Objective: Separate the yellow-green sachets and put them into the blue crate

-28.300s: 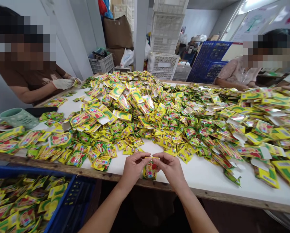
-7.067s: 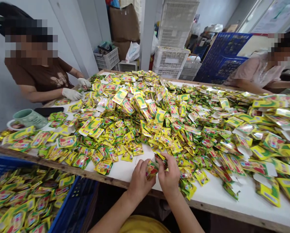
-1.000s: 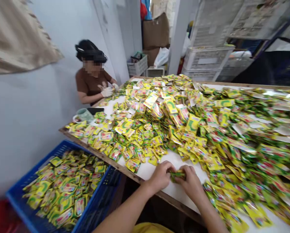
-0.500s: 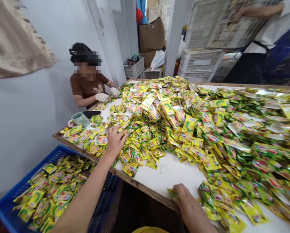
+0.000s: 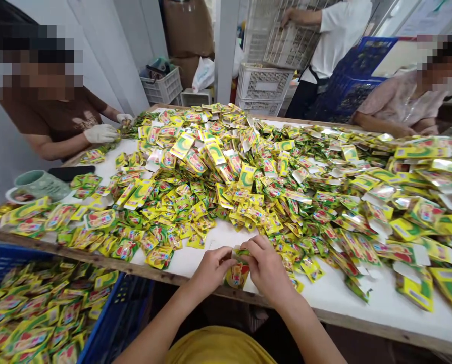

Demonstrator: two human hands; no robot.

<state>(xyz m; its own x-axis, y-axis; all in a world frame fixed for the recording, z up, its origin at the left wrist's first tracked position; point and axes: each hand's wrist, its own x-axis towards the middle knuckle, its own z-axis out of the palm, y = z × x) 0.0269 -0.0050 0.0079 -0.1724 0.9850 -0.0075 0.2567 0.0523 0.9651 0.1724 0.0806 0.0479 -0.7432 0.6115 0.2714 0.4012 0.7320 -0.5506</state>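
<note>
At the near edge of the tabletop (image 5: 226, 233), just in front of the person, 1 small yellow-and-green sachet (image 5: 238, 274) is held by both hands. Its long axis is kept roughly upright and slightly tilted. The top edge points away toward the pile, the bottom edge hangs toward the tabletop's wooden rim, and the printed face is turned to the camera.

The left hand (image 5: 209, 270) and the right hand (image 5: 268, 270) are brought together knuckles up, with the bare forearms angled inward. The fingers (image 5: 250, 248) of both hands are closed in a pinch on the sachet's top edge.

Beyond the hands a broad heap (image 5: 271, 177) of like sachets is spread over the tabletop. A blue crate (image 5: 115, 316) is set below the tabletop's edge at the left and is filled with the same sachets. A pale green mug (image 5: 40, 184) is stood at the far left. Behind, white crates (image 5: 261, 83) are stacked, and another white crate (image 5: 282, 43) is held up by a person in a white shirt; their contents cannot be told. 2 further people are seated at the tabletop, and the gloved hands (image 5: 101, 133) of the left one are laid among the sachets.
</note>
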